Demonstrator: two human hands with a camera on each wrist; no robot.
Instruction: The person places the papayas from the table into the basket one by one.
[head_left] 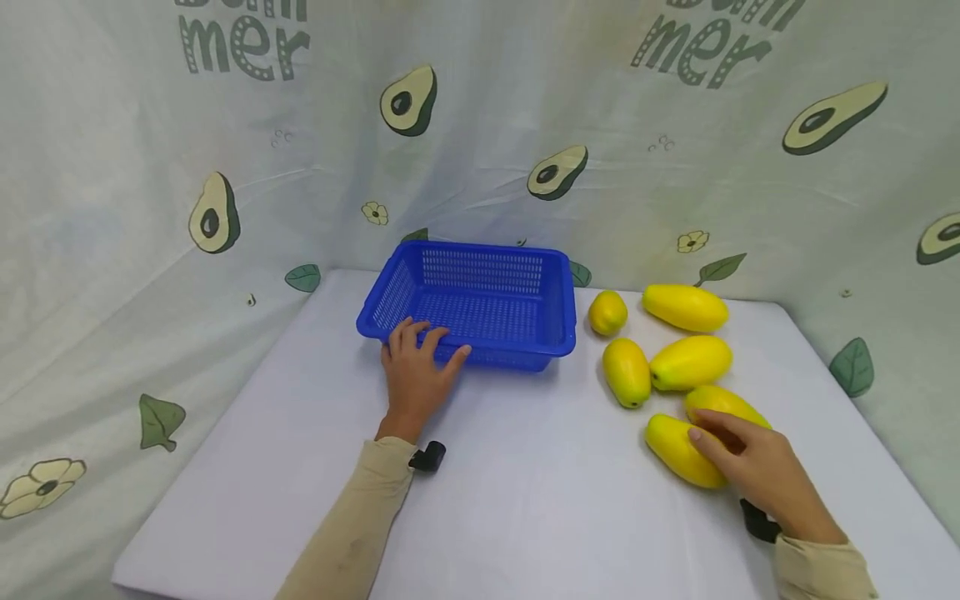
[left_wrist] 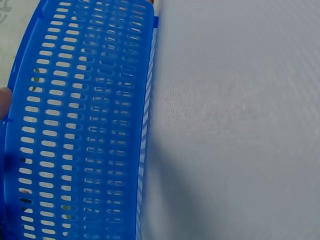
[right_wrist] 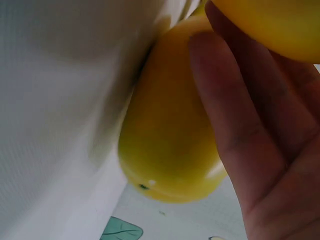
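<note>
A blue plastic basket (head_left: 480, 343) with slotted walls stands at the back of the table. My left hand (head_left: 416, 379) holds its near rim, fingers bent over the edge. In the left wrist view the basket's wall (left_wrist: 75, 125) fills the left side, with one fingertip at the rim. At the right, my right hand (head_left: 765, 467) grips the nearest yellow papaya (head_left: 675, 450), the thumb lying on it and the fingers in behind. Another papaya (head_left: 731, 404) lies right behind that hand; the right wrist view shows a papaya (right_wrist: 165, 125) beyond the fingers, resting on the cloth.
Farther back on the right, several more yellow papayas (head_left: 690, 362) lie loosely grouped beside the basket, one (head_left: 607, 313) smaller-looking. A white cloth covers the table (head_left: 525, 483). Behind it hangs a pale curtain (head_left: 480, 167) printed with avocados and leaves.
</note>
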